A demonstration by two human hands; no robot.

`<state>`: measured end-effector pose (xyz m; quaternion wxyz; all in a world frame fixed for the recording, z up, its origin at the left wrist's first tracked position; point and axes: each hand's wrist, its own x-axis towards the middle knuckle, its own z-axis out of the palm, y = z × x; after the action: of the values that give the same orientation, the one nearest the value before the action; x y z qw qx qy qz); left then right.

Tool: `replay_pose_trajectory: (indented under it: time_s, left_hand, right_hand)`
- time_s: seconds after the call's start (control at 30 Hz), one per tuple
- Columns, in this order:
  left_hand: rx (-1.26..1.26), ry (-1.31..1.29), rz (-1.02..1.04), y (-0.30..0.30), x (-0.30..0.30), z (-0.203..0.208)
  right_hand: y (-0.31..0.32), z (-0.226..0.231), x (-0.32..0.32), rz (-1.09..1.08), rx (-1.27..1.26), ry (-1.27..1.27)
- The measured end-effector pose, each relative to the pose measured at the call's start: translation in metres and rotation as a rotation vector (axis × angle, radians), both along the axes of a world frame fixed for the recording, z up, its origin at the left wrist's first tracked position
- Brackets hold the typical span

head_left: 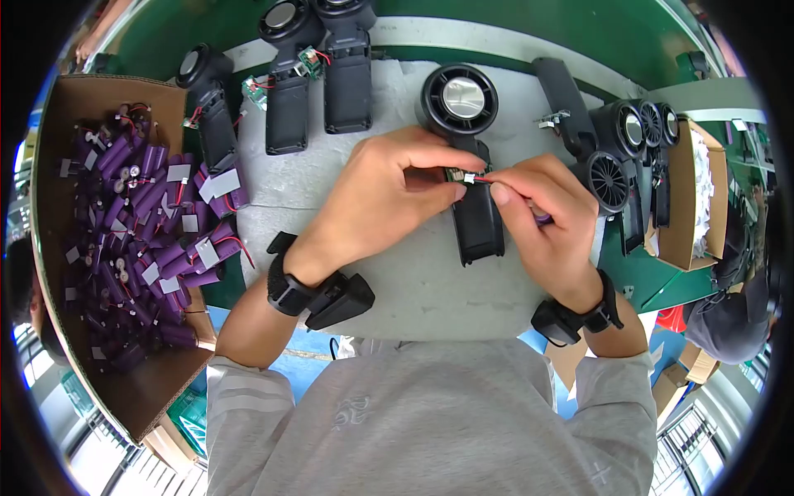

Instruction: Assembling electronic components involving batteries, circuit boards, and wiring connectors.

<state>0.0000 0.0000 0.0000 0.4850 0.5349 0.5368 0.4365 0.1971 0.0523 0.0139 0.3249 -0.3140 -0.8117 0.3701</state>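
Observation:
A black handheld fan (430,99) lies in front of me, its round silver-centred head pointing away and its opened handle (480,227) toward me. Over the handle, my left hand (368,198) pinches a small circuit board (456,174) between thumb and forefinger. My right hand (550,219) is closed, its thumb and forefinger on the thin wires behind a white plug (470,178). That plug is at the board's edge; whether it is seated cannot be made out. Part of a purple battery cell (542,218) shows under the right fingers, mostly hidden by them.
To the left stands a cardboard box (116,81) with many purple wired cells (153,194). Several opened fans (285,112) with dangling boards lie at the back left. More black fans (608,178) lie at the right, beside a carton (682,240) of white pieces. A grey-white mat (389,289) covers the worktop.

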Motion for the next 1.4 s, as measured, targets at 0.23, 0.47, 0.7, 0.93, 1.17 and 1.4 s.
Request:
replay_pose_trajectory:
  time_s: [0.23,0.47,0.7,0.93,1.17,1.4]
  left_hand:
    - [0.051,-0.006,0.063,0.000,0.004,-0.005]
    - [0.050,-0.036,0.015,0.000,-0.001,-0.002]
    - [0.090,-0.032,-0.002,0.001,-0.003,-0.003]
    - [0.104,-0.021,-0.005,0.002,-0.004,-0.002]
    - [0.057,0.054,-0.061,0.001,-0.006,0.002]
    - [0.150,0.108,-0.048,0.000,-0.004,-0.002]
  right_hand:
    - [-0.008,-0.006,-0.007,-0.062,0.161,-0.120]
    - [-0.010,-0.005,-0.008,-0.050,0.148,-0.211]
    - [-0.009,-0.006,-0.010,-0.071,0.191,-0.228]
    - [-0.008,-0.004,-0.008,-0.010,0.156,-0.252]
    - [-0.007,-0.005,-0.009,0.000,0.213,-0.234]
    - [-0.007,-0.004,-0.009,0.034,0.196,-0.232]
